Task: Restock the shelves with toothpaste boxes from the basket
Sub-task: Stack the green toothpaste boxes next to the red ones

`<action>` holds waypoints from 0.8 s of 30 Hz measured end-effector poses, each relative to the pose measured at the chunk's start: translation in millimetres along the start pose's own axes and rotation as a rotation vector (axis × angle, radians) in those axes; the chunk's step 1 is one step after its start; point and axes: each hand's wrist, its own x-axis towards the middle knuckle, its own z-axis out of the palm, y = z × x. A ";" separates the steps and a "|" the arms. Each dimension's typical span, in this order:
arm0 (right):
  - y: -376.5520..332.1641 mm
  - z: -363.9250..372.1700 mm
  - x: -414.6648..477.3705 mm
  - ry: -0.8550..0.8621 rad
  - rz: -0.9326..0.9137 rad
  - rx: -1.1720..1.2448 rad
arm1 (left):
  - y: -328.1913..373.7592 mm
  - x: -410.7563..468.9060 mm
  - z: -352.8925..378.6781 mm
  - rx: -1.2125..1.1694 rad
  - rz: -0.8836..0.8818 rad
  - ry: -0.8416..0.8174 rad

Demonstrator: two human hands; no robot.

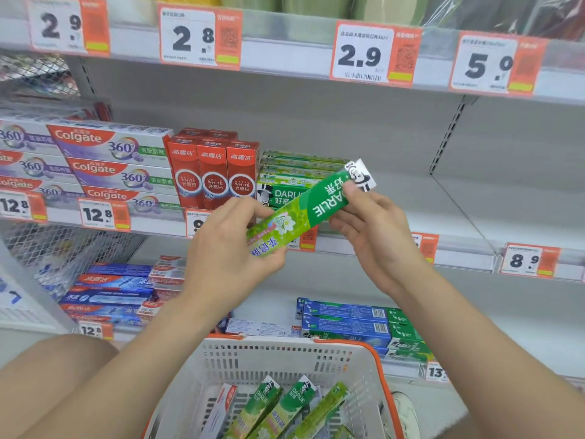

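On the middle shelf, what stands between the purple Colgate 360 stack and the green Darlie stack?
Upright red Optic White boxes, three across the front with more behind, shown in the head view.

Bright, even shop light — soft shadows, edges bowed, slight blur.
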 end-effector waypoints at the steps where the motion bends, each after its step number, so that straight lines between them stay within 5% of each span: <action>1: 3.4 2.6 -4.4 -0.041 0.018 -0.071 | 3.2 -2.5 4.7 -0.014 0.005 0.003; 4: 12.9 12.8 -21.3 -0.169 0.084 -0.230 | 14.4 -9.9 17.0 -0.062 -0.016 -0.037; 7: 8.4 13.5 -20.8 -0.078 -0.105 -0.415 | 18.7 -7.8 20.8 -0.079 0.017 -0.101; 11: -11.6 -4.1 3.8 0.097 -0.496 -1.058 | 11.0 7.2 20.1 0.050 0.059 -0.113; 15: -24.7 0.6 45.2 0.293 -0.569 -1.653 | -2.8 20.5 30.3 0.220 0.053 -0.231; 24: -24.9 58.3 171.1 0.092 -0.434 -1.907 | -18.5 39.2 53.1 0.363 0.085 -0.268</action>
